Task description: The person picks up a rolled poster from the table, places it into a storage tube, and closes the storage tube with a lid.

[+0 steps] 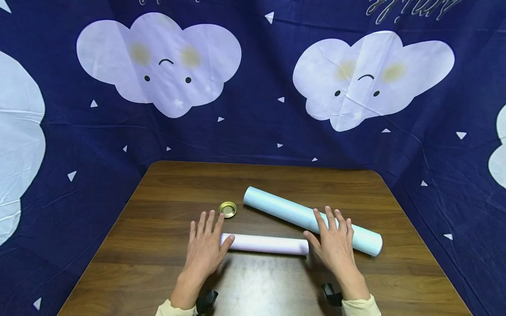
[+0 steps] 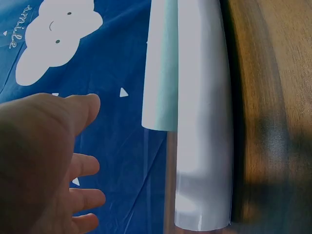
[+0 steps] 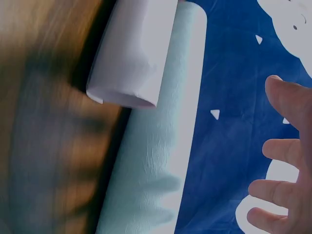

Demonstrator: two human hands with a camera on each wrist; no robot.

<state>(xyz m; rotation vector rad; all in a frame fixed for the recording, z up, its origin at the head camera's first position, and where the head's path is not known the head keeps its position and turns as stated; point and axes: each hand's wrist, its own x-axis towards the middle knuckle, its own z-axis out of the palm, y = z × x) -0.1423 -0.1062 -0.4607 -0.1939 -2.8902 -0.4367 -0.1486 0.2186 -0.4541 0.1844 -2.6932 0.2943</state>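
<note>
Both hands hang with fingers spread and nearly straight, gripping nothing: the left hand (image 1: 205,246) is at one end of a white roll (image 1: 269,245), the right hand (image 1: 335,243) just off the other end. The white roll therefore lies on the table (image 1: 166,193) between the two thumbs, running across from one hand to the other. Past the right hand's thumb and under its fingers slants a light blue roll (image 1: 284,210), thicker and longer, reaching from outside that hand to well ahead of the space between the hands. A small gold lid (image 1: 228,209) sits just ahead of the left hand's index fingertip. Both wrist views show a gap between fingers and rolls, with finger shadows on the blue one beside the right hand; from overhead, the height of that gap is hard to judge. The likeliest trouble is rolling: both pieces are round and nothing visible chocks them, so a glancing push from either hand could send the white one toward the blue one or back toward the wrists. If the right fingers drop low, they may knock the blue roll instead. Squeezing hard could dent the white roll, since its end beside the right hand looks hollow. A forward sweep of the left fingers could also shove the lid away.
</note>
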